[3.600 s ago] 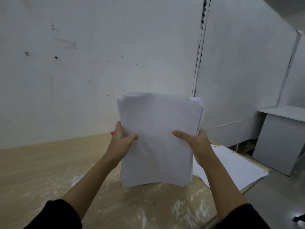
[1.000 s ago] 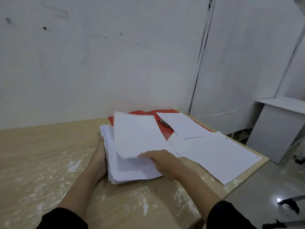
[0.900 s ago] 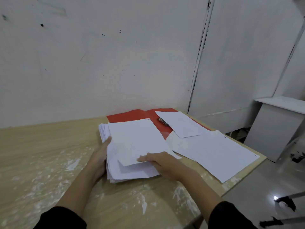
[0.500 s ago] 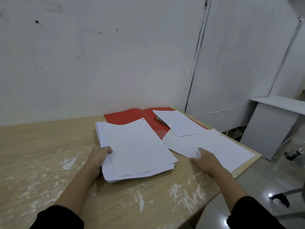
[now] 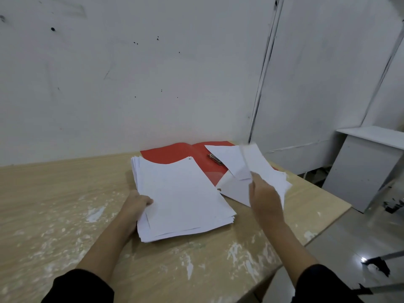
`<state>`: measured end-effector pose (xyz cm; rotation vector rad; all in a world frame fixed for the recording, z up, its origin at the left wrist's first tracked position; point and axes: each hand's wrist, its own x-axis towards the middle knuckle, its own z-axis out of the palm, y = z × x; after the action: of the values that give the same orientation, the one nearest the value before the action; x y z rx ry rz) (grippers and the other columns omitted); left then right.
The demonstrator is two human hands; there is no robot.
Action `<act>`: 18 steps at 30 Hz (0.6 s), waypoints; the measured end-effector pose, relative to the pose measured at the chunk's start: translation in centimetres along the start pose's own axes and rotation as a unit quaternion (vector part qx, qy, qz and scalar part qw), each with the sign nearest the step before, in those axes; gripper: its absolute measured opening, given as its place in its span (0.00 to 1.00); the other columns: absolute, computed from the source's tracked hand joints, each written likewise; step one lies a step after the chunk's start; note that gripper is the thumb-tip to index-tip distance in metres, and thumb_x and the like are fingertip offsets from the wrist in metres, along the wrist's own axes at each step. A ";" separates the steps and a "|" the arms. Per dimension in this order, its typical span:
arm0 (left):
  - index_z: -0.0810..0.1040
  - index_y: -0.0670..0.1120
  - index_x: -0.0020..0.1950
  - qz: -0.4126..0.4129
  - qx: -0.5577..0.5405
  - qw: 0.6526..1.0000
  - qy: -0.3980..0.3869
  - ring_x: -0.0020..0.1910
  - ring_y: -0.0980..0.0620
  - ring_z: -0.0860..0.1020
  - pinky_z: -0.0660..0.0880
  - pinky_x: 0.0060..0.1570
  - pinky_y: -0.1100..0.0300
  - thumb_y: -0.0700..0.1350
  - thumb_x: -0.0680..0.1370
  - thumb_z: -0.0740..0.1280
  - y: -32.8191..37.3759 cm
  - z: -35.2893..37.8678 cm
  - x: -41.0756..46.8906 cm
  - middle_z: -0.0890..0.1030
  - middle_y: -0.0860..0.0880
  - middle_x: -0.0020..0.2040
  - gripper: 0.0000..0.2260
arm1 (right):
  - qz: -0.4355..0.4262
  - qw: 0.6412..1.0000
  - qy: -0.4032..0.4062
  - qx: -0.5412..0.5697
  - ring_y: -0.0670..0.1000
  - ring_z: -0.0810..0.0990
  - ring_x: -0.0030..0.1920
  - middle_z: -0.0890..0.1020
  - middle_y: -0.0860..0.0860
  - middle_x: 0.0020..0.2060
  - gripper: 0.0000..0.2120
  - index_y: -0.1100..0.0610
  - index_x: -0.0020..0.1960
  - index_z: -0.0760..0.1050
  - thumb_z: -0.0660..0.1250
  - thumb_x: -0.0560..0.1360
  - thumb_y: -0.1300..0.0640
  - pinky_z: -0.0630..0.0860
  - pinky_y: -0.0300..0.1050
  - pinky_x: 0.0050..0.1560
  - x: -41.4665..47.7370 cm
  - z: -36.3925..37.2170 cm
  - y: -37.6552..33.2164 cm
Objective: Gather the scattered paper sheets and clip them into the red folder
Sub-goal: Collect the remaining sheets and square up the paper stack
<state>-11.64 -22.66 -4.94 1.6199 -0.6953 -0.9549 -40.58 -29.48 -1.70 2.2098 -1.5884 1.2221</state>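
Note:
A thick stack of white sheets [image 5: 181, 197] lies on the wooden table, overlapping the near edge of the open red folder [image 5: 175, 153] at the wall. My left hand [image 5: 136, 203] holds the stack's left edge, thumb on top. My right hand [image 5: 263, 196] grips a loose white sheet [image 5: 260, 165], lifted and blurred, right of the stack. Another sheet [image 5: 223, 156] lies across the folder's right half beside its metal clip [image 5: 215, 159]. One more sheet [image 5: 235, 190] lies flat under the raised hand.
The wooden table [image 5: 65, 215] has white paint smears and ends at a right edge close to my right arm. A white wall stands directly behind the folder. A white cabinet [image 5: 363, 167] stands on the floor to the right.
The stack went from upright in both hands to flat on the table. My right hand moved from the stack to the sheets on the right and has lifted one.

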 end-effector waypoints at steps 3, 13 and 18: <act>0.74 0.39 0.57 0.013 -0.035 0.999 0.019 0.42 0.45 0.77 0.71 0.37 0.54 0.40 0.79 0.59 0.2 0.3 -0.6 0.79 0.43 0.47 0.10 | -0.181 0.982 0.009 0.056 0.57 0.84 0.42 0.85 0.58 0.48 0.21 0.66 0.59 0.78 0.67 0.67 0.77 0.80 0.57 0.47 -0.7 0.8 -3.6; 0.71 0.50 0.69 -0.026 -0.175 0.983 -0.056 0.56 0.40 0.78 0.74 0.58 0.43 0.71 0.73 0.55 0.2 -0.1 0.5 0.79 0.43 0.60 0.34 | -0.242 0.897 -0.368 0.047 0.53 0.73 0.63 0.74 0.48 0.67 0.21 0.49 0.71 0.67 0.52 0.81 0.61 0.65 0.44 0.66 -2.7 4.4 -5.9; 0.75 0.51 0.65 -0.009 -0.131 0.991 -0.033 0.51 0.45 0.81 0.77 0.53 0.47 0.64 0.71 0.68 0.2 -0.1 0.2 0.83 0.49 0.54 0.27 | -0.238 0.895 -0.352 0.136 0.42 0.70 0.67 0.74 0.42 0.67 0.19 0.47 0.68 0.71 0.51 0.82 0.57 0.56 0.29 0.66 -2.3 3.0 -5.4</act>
<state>-11.39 -22.82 -4.82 1.3714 -0.5749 -1.0691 -34.69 -27.21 -3.54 3.2069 -0.9254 0.5424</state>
